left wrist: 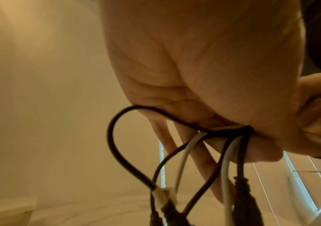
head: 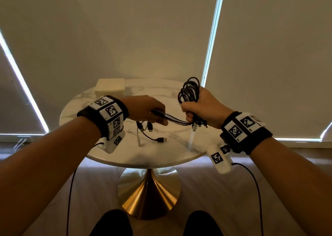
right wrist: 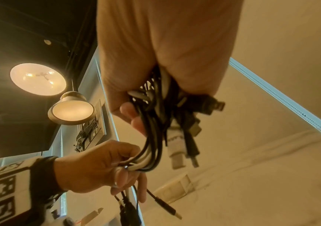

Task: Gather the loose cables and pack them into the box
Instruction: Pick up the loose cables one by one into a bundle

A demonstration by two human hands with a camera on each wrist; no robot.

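My right hand grips a coiled bundle of black and white cables above the round marble table; loops rise above the fist and several plugs hang below it. A strand of black and white cables runs from that fist to my left hand, which pinches it between thumb and fingers. Loose cable ends with connectors dangle from the left hand down to the tabletop. A cream box stands at the table's far left edge, behind my left wrist.
The table stands on a brass cone pedestal. Closed roller blinds fill the wall behind it. Thin black leads hang from both wrist cameras toward the floor. My knees show at the bottom edge.
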